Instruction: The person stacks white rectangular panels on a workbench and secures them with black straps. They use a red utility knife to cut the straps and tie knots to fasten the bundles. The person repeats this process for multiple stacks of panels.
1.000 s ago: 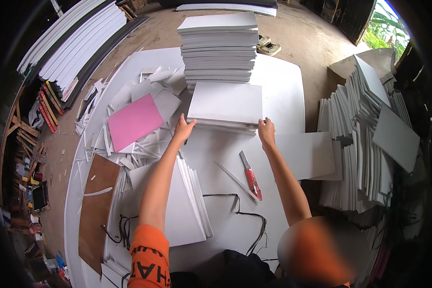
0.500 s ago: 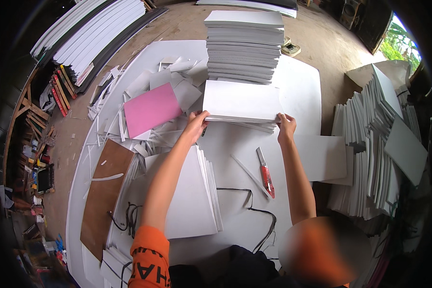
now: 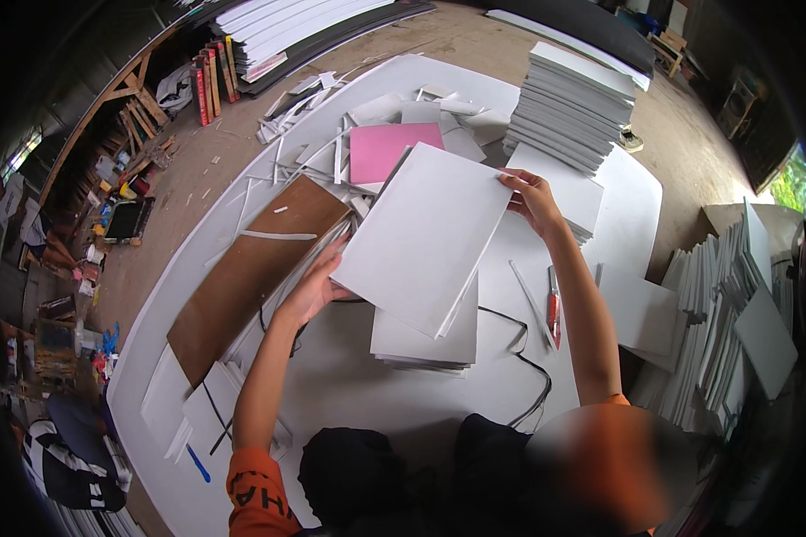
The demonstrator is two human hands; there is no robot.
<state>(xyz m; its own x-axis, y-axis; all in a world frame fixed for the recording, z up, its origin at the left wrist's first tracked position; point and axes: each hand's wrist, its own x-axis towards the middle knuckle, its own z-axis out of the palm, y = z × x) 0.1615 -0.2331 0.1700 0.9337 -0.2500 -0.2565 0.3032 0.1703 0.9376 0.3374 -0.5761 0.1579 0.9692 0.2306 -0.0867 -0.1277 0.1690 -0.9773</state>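
My left hand [image 3: 313, 285] and my right hand [image 3: 535, 202] hold a white foam board [image 3: 425, 237], tilted, in front of me. My left fingers are at its lower left edge. At its upper right corner the right thumb and fingers pinch it. A second edge shows along its lower right side, so more than one board may be held. Beneath it lies a low stack of white boards [image 3: 425, 342], partly hidden. Another low white stack [image 3: 571, 192] is just beyond my right hand, in front of a tall stack of boards [image 3: 571, 103].
A red utility knife [image 3: 553, 309] and a thin white strip [image 3: 530, 300] lie beside my right forearm. Black cord [image 3: 539, 376] curls over the white table [image 3: 376, 434]. A pink board [image 3: 394, 150], white offcuts and a brown board [image 3: 255, 268] lie to the left. Upright boards [image 3: 690, 313] stand at right.
Both hands have brought the white board from the far stack toward me and left, turning it over the nearer stack. The left hand shifted down its edge. My view has swung left.
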